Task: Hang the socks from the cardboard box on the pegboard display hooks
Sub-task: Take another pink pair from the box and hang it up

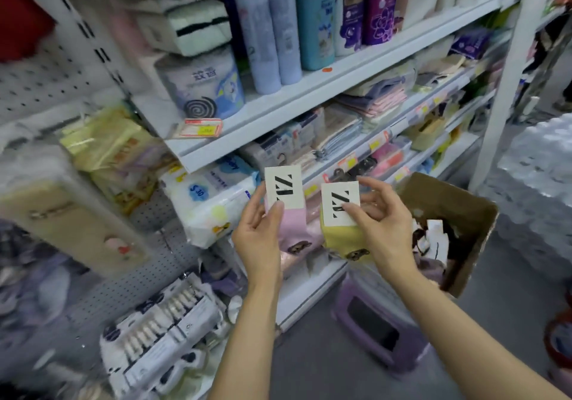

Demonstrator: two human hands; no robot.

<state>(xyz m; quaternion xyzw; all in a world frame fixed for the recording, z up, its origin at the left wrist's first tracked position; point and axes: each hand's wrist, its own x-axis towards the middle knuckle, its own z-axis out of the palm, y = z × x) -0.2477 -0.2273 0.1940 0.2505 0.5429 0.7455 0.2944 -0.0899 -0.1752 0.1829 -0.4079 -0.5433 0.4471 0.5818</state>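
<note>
My left hand (258, 232) grips a pair of pink socks (294, 229) by its white card label with black letters. My right hand (382, 223) holds a pair of yellow socks (342, 238) with the same kind of label, thumb pressed on the card. Both pairs are held side by side at chest height in front of the shelves. The open cardboard box (464, 214) sits to the right on a purple stool (377, 325), with more carded socks inside. The grey pegboard (148, 279) is at the lower left, with packs hanging from it.
White shelves (309, 96) ahead carry bottles, towels and wrapped goods. Bagged items hang at the left over the pegboard. A wrapped stack of water bottles (535, 183) stands at the right. Grey floor shows below my arms.
</note>
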